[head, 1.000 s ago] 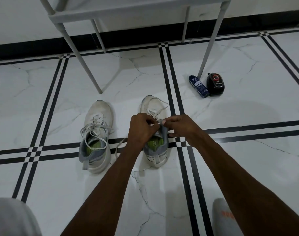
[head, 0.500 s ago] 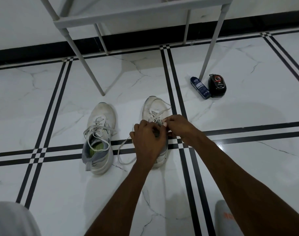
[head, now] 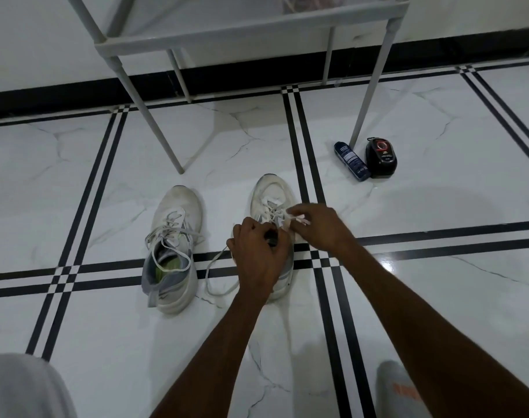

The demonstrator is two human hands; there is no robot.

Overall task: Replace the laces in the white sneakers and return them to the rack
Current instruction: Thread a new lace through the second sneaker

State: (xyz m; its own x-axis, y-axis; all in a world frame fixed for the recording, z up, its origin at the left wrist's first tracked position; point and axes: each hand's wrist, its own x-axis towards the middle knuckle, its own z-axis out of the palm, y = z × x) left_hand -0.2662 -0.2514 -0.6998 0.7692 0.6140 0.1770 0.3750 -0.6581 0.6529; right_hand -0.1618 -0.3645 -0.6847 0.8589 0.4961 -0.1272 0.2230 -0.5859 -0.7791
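Now both hands pinch lace on the sneaker [head: 272, 206] nearer the rack [head: 251, 31]: left hand [head: 257, 251], right hand [head: 314, 224]; pull evenly, keep tension.

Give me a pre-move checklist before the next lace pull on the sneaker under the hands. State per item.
1. Right hand pinches the lace over the eyelets: ok.
2. Left hand steadies the right sneaker at its collar: ok; what its fingers grip is hidden: cannot tell.
3. Loose lace loop on the floor, free of the left sneaker: ok.
4. Left sneaker laced and tied: not ok, laces slack.
5. Which eyelet comes next: cannot tell, hands cover it.
6. Path to the rack free; blue can and black container lie beside its right front leg: ok.
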